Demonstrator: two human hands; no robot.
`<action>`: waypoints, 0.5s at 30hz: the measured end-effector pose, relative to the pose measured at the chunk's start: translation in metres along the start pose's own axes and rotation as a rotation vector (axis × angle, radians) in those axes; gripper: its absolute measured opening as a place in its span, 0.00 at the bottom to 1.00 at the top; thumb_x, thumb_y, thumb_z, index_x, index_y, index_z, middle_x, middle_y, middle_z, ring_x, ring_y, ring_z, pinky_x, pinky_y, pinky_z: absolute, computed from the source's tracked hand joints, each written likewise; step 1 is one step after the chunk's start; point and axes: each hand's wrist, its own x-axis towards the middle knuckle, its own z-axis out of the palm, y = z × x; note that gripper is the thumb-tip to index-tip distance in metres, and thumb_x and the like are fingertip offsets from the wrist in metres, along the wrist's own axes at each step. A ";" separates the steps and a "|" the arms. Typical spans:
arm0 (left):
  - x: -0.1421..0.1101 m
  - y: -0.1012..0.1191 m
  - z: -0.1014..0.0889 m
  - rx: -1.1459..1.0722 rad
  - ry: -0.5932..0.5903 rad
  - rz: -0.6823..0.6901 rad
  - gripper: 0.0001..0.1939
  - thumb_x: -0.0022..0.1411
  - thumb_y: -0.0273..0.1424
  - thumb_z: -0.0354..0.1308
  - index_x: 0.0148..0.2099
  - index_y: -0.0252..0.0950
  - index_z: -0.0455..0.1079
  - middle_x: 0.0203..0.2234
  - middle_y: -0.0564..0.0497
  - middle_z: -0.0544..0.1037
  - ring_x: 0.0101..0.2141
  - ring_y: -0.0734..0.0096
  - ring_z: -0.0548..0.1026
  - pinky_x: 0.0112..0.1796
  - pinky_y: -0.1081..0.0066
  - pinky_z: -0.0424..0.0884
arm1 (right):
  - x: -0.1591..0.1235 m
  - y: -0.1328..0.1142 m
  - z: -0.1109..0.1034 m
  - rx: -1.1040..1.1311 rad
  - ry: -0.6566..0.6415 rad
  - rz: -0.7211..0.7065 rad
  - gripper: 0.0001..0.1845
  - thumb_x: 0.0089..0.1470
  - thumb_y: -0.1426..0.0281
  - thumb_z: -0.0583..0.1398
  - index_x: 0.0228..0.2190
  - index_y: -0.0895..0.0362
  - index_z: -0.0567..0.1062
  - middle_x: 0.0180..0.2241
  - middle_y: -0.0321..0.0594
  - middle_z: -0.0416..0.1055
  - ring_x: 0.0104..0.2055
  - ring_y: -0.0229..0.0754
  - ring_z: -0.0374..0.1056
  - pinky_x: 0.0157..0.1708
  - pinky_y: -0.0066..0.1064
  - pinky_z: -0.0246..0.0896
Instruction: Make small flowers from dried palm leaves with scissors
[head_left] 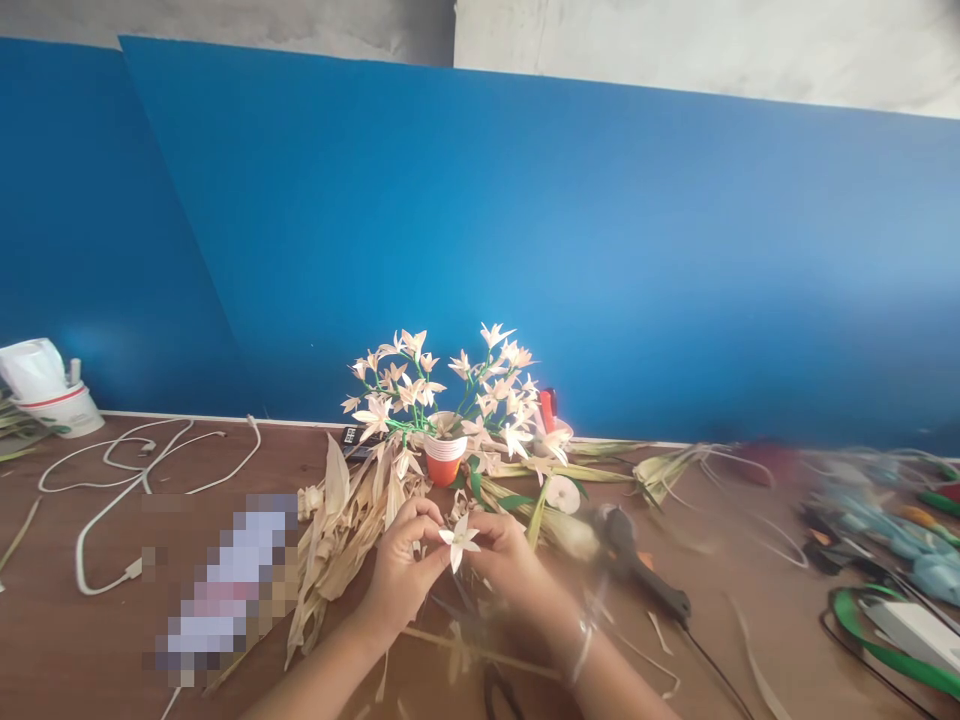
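From the head camera, we see our left hand [405, 565] and right hand [510, 555] meeting low in the middle, fingers pinched narrow around a pale star-shaped flower [460, 541], held above the brown table [300, 690]. We judge it very light, papery and slightly stiff, with petals that could crease or tear, so it is best gripped at its base. Beyond our hands, a red-and-white cup [445, 462] stands among similar flowers [409, 390] on green stems, some seeming to rise from it. Far left, a white tub [67, 412] with a red band holds something white and crumpled.
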 end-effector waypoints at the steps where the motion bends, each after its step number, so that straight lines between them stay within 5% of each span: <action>1: 0.000 0.000 0.000 -0.009 -0.007 -0.005 0.06 0.52 0.26 0.61 0.23 0.37 0.70 0.30 0.52 0.67 0.33 0.69 0.71 0.38 0.69 0.65 | 0.000 -0.001 -0.001 0.003 -0.021 0.003 0.08 0.46 0.66 0.63 0.24 0.57 0.79 0.23 0.35 0.71 0.27 0.37 0.63 0.29 0.27 0.58; 6: 0.000 0.000 0.000 -0.046 -0.029 0.012 0.07 0.52 0.25 0.61 0.23 0.37 0.70 0.29 0.53 0.66 0.32 0.70 0.70 0.36 0.70 0.65 | -0.001 -0.005 -0.003 0.022 -0.073 0.037 0.10 0.46 0.63 0.64 0.25 0.58 0.80 0.22 0.35 0.69 0.26 0.36 0.61 0.27 0.26 0.55; 15: 0.000 0.002 0.003 -0.067 -0.006 -0.027 0.03 0.50 0.26 0.62 0.31 0.38 0.73 0.31 0.52 0.70 0.34 0.67 0.71 0.36 0.70 0.66 | -0.002 -0.008 -0.001 0.063 0.023 0.107 0.03 0.41 0.70 0.65 0.21 0.58 0.78 0.20 0.32 0.67 0.24 0.34 0.60 0.26 0.25 0.55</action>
